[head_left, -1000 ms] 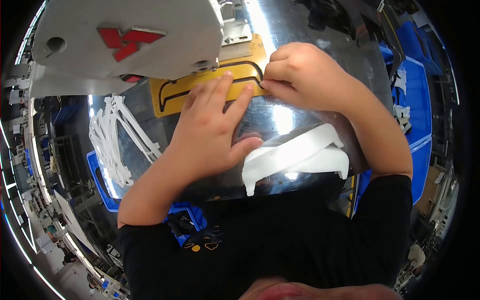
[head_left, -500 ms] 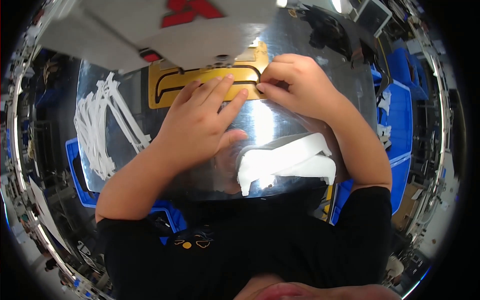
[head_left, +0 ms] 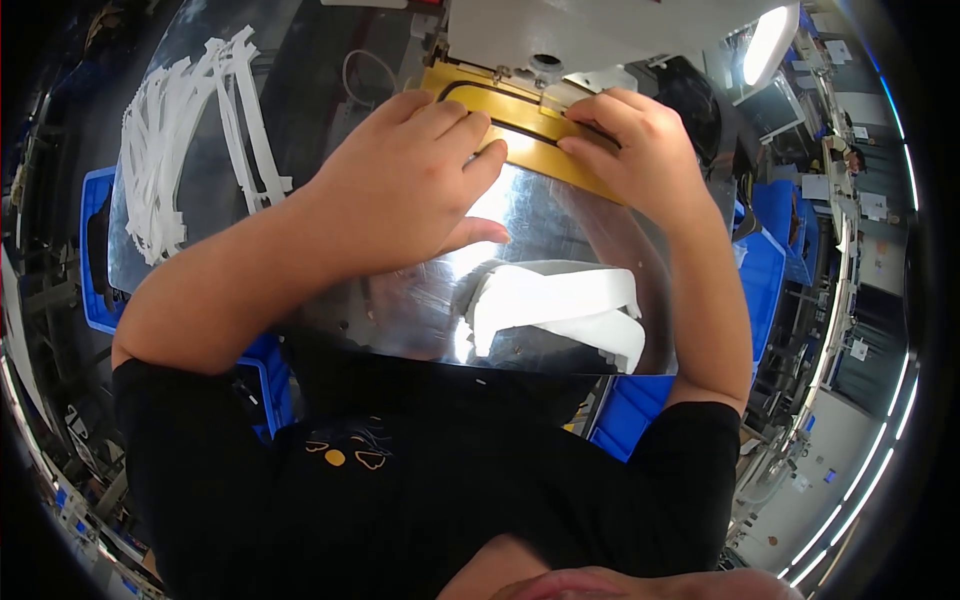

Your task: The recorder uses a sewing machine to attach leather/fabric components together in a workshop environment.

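Note:
A flat yellow template plate (head_left: 560, 160) with black-edged slots lies under the pale head of a sewing machine (head_left: 600, 35). My left hand (head_left: 410, 165) rests on the plate's left part, its fingers bent and a little apart, the thumb stretched out over the metal table. At the plate's right end, my right hand (head_left: 640, 140) has its thumb and fingers bent together by the slot edge. Whatever lies between those fingertips is hidden. Two white curved strip pieces (head_left: 560, 295) lie crossed on the table, nearer to me than the plate.
Many white strips (head_left: 160, 150) lie in a fanned pile at the table's left side. Blue bins (head_left: 765, 290) stand beyond the right edge, with another blue bin (head_left: 98, 250) at the left. A lit lamp (head_left: 770, 45) is beside the machine head.
My view has turned and shifted, so the machine, plate and table appear tilted and further right. Both hands stay at the plate, and the fingers of my left hand look more bent.

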{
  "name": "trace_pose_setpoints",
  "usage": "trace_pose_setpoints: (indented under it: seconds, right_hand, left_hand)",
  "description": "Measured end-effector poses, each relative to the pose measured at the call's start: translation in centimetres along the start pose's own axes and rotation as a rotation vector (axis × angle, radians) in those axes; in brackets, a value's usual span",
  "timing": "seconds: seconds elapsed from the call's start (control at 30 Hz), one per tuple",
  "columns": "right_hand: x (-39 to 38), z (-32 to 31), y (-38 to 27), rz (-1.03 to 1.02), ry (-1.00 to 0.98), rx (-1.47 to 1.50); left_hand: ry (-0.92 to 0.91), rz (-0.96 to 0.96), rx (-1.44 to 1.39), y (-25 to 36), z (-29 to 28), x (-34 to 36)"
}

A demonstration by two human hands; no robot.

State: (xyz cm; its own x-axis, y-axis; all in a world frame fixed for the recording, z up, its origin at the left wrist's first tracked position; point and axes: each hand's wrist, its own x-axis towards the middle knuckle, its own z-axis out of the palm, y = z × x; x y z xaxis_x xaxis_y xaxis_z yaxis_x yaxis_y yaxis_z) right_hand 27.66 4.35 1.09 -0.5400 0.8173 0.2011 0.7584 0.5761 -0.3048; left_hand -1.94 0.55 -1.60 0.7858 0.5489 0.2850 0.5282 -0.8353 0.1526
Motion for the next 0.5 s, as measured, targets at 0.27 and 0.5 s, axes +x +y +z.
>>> trace_pose_setpoints:
  seconds: [0.27, 0.5]
  right_hand:
    - [-3.7, -1.3, 1.1, -0.227, 0.031, -0.374]
    - [-3.1, -3.6, 3.0, -0.207, 0.365, -0.59]
  left_hand:
    - [0.035, 0.0, 0.014, 0.5, 0.0, 0.0]
    - [0.065, 0.001, 0.018, 0.3, -0.3, 0.2]
